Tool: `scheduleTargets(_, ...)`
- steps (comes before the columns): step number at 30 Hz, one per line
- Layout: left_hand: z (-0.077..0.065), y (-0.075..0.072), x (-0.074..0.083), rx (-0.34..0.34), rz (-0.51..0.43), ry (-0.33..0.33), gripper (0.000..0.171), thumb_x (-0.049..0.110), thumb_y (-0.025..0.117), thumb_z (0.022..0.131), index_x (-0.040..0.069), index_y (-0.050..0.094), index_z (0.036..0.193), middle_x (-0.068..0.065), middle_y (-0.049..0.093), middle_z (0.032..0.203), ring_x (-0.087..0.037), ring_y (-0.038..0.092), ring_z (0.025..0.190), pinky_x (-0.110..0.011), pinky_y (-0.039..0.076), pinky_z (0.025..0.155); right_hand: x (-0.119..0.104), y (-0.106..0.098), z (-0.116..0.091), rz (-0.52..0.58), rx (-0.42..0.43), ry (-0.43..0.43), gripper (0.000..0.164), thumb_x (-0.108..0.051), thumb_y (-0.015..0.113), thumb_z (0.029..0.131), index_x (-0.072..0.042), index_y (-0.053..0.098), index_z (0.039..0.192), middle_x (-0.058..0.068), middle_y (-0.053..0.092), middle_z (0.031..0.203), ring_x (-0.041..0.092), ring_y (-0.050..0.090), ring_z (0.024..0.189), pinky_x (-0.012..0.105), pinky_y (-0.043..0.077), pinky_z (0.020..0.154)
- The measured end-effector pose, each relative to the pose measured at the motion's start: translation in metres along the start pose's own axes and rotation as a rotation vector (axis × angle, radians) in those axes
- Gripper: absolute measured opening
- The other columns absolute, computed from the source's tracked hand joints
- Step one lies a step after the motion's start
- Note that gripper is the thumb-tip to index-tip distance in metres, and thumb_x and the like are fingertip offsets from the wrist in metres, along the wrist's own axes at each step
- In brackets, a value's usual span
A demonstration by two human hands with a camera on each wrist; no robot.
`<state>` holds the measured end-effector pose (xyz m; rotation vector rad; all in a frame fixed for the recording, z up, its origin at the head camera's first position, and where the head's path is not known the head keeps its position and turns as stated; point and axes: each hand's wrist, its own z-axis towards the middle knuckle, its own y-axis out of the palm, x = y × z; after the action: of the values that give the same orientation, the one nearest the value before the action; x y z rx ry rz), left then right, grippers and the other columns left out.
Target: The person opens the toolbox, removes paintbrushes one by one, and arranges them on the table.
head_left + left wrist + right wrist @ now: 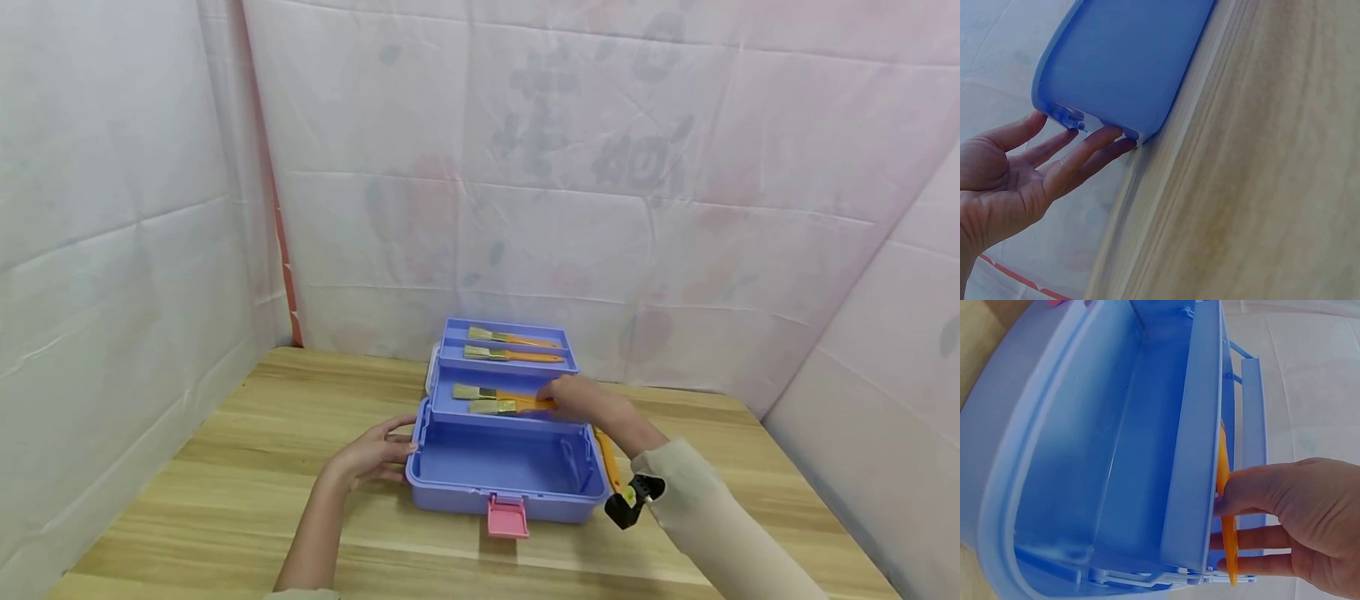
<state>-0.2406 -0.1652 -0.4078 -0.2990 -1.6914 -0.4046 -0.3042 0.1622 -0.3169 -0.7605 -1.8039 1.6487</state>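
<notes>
A blue-purple tiered box [510,504] stands open on the table, its trays raised behind a deep lower compartment. Two paintbrushes [513,356] with orange handles lie in the upper tray. The middle tray holds two more, side by side. My right hand [581,398] is over that tray's right end and pinches the orange handle of a paintbrush [1229,531] between thumb and fingers. At the box's left end, my left hand [375,454] touches the wall with extended fingers [1088,153], the thumb near the rim.
A pink latch [507,518] hangs from the box's front. An orange strip [607,458] shows beside its right end, close to the black wrist camera [626,504]. The wooden table [225,492] meets pale hanging sheets [360,250] at the back and sides.
</notes>
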Motion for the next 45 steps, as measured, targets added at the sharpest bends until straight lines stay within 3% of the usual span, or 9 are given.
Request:
scheduleTargets(6,0.001,-0.001,-0.002,0.004,-0.002,0.000,0.061,0.005,0.054,0.091,-0.004,0.019,0.141,-0.036,0.033,0.132,-0.041,0.051,0.107,-0.049,0.049,0.076,-0.002,0.001,-0.002,0.020,0.009,0.037,0.025,-0.003,0.067,0.082,-0.004,0.068,0.107,0.008,0.067,0.099,0.018,0.060,0.081,0.035,0.051,0.075)
scheduleTargets(17,0.002,0.000,-0.002,0.002,0.002,0.001,0.061,0.006,0.054,0.091,-0.003,0.020,0.141,-0.035,0.035,0.132,-0.040,0.052,0.106,-0.050,0.049,0.076,-0.002,-0.005,-0.009,0.066,0.061,-0.043,0.028,0.003,0.069,0.078,-0.004,0.068,0.105,0.004,0.065,0.092,0.014,0.053,0.070,0.030,0.050,0.068)
scheduleTargets(21,0.002,0.000,-0.002,0.000,0.003,0.004,0.062,0.006,0.054,0.091,-0.003,0.019,0.141,-0.035,0.034,0.132,-0.041,0.051,0.107,-0.050,0.049,0.076,0.000,-0.008,-0.012,0.071,0.048,-0.013,0.029,0.004,0.067,0.078,-0.004,0.068,0.106,0.002,0.065,0.090,0.014,0.052,0.070,0.029,0.049,0.068)
scheduleTargets(25,0.002,0.001,-0.001,-0.003,0.001,0.004,0.062,0.006,0.054,0.091,-0.004,0.019,0.142,-0.035,0.033,0.133,-0.041,0.051,0.107,-0.050,0.049,0.076,0.002,-0.015,-0.020,0.077,0.014,0.040,0.030,0.004,0.066,0.078,-0.004,0.068,0.107,0.003,0.065,0.089,0.015,0.053,0.071,0.030,0.050,0.068)
scheduleTargets(32,0.003,-0.001,-0.001,-0.008,0.002,0.001,0.061,0.005,0.053,0.092,-0.003,0.019,0.142,-0.036,0.033,0.133,-0.041,0.051,0.107,-0.049,0.049,0.076,0.011,-0.027,-0.038,0.105,0.033,0.039,0.032,0.004,0.066,0.079,-0.001,0.066,0.110,0.010,0.066,0.099,0.022,0.059,0.084,0.037,0.051,0.075)
scheduleTargets(38,0.002,-0.002,-0.001,-0.005,0.002,-0.002,0.061,0.005,0.052,0.092,-0.004,0.019,0.142,-0.036,0.033,0.133,-0.042,0.051,0.107,-0.048,0.050,0.075,0.023,-0.029,-0.050,0.102,0.072,0.011,0.030,0.004,0.065,0.078,0.001,0.066,0.108,0.011,0.066,0.096,0.021,0.059,0.079,0.033,0.052,0.069)
scheduleTargets(45,0.001,-0.002,-0.002,-0.007,-0.001,-0.004,0.062,0.006,0.054,0.091,-0.004,0.019,0.142,-0.037,0.032,0.133,-0.043,0.050,0.107,-0.049,0.050,0.076,0.031,-0.032,-0.063,0.119,0.067,0.042,0.033,0.006,0.065,0.077,0.002,0.065,0.109,0.012,0.065,0.097,0.022,0.060,0.080,0.035,0.052,0.069)
